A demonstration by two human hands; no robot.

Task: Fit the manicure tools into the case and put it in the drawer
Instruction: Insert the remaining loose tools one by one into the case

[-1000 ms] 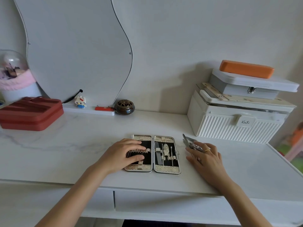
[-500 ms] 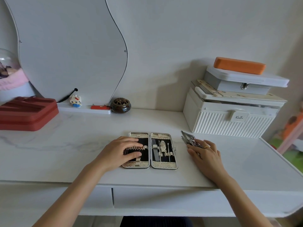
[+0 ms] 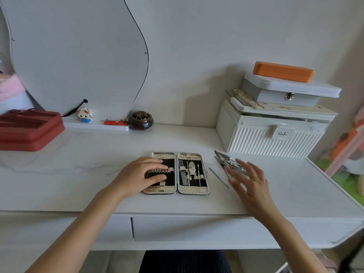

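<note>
Case (image 3: 194,173) open flat on desk (image 3: 78,170), three tools strapped in its right half. My left hand (image 3: 140,175) lies flat on the left half, fingers spread, gripping nothing. My right hand (image 3: 249,179), open and blurred, hangs over loose tools (image 3: 226,161) beside the case; one thin pick (image 3: 218,177) lies between. Drawer (image 3: 197,228) shut below.

A black lining is seen inside the silver, cross-hatched metal manicure case (image 3: 192,190); a ribbed pattern marks the white plastic box (image 3: 272,141).
</note>
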